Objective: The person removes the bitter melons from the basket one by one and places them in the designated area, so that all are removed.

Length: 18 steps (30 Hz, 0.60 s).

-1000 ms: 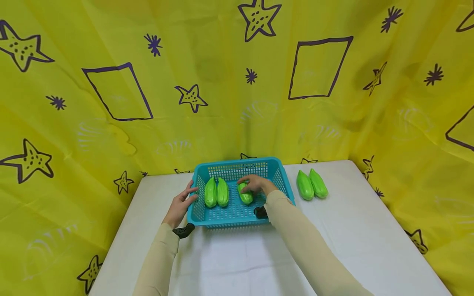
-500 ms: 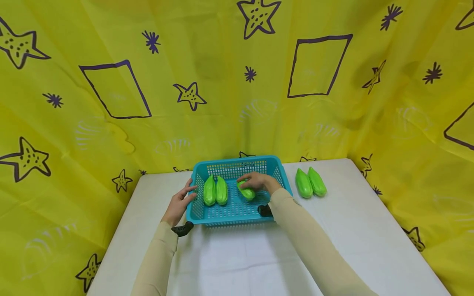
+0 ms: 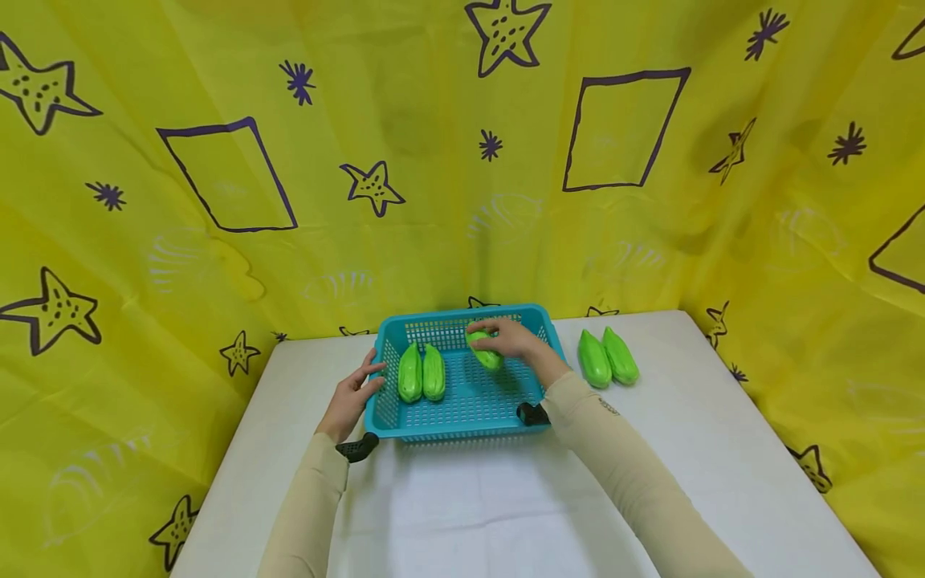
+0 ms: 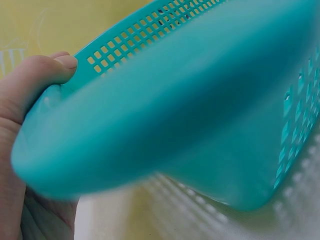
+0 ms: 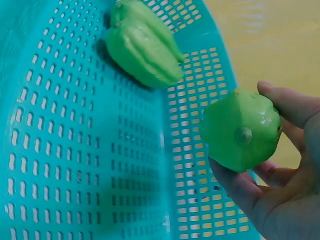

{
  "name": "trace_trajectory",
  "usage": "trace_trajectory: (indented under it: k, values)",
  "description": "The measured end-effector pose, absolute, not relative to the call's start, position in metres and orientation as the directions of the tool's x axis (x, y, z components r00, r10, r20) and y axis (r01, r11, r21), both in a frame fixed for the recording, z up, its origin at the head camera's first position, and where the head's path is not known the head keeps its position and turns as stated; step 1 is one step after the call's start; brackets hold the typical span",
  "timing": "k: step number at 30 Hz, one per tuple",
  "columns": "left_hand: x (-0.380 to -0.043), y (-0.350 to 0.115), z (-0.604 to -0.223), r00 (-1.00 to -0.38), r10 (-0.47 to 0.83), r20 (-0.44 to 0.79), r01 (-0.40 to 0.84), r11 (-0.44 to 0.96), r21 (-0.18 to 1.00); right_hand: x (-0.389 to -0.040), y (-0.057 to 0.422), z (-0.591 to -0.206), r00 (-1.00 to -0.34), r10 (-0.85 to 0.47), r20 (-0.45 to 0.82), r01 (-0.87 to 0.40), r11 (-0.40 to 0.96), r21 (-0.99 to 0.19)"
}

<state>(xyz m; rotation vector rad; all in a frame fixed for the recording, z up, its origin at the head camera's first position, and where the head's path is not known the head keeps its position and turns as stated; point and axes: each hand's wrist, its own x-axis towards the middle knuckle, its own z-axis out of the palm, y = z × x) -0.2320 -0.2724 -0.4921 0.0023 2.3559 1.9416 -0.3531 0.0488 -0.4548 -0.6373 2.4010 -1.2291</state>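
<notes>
My left hand (image 3: 348,401) holds the left rim of a turquoise plastic basket (image 3: 462,433). In the left wrist view its thumb hooks over the rim, with the rest of the hand partly hidden behind the plastic. My right hand (image 3: 511,339) pinches a bright green ribbed gourd (image 5: 242,130) between thumb and fingers, raised above the basket floor near its back wall. Two similar gourds lie side by side inside on the left, a left one (image 3: 409,376) and a right one (image 3: 433,374).
Two more green gourds, one nearer (image 3: 594,360) and one to its right (image 3: 621,356), lie together on the white table (image 3: 477,506) right of the basket. A yellow patterned curtain (image 3: 433,257) surrounds the table at the back and sides.
My right hand has lifted the gourd off the basket floor and moved it toward the back wall, tilting it slightly. My left hand stays at the rim.
</notes>
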Motion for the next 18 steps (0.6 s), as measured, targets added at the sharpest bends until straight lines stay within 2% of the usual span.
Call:
trace_trajectory:
  k: [6,18]
  values:
    - [-0.232,-0.273,-0.493,-0.996,0.054,-0.076,-0.064,0.199,0.978,-0.347,0.062,-0.442,-0.885,-0.465,0.014,-0.282,0.513,-0.811]
    - [-0.231,-0.272,-0.492,-0.996,0.051,-0.066,-0.056,0.179,0.982,-0.337,0.085,-0.432,-0.93,-0.342,0.137,-0.317,0.555,-0.769]
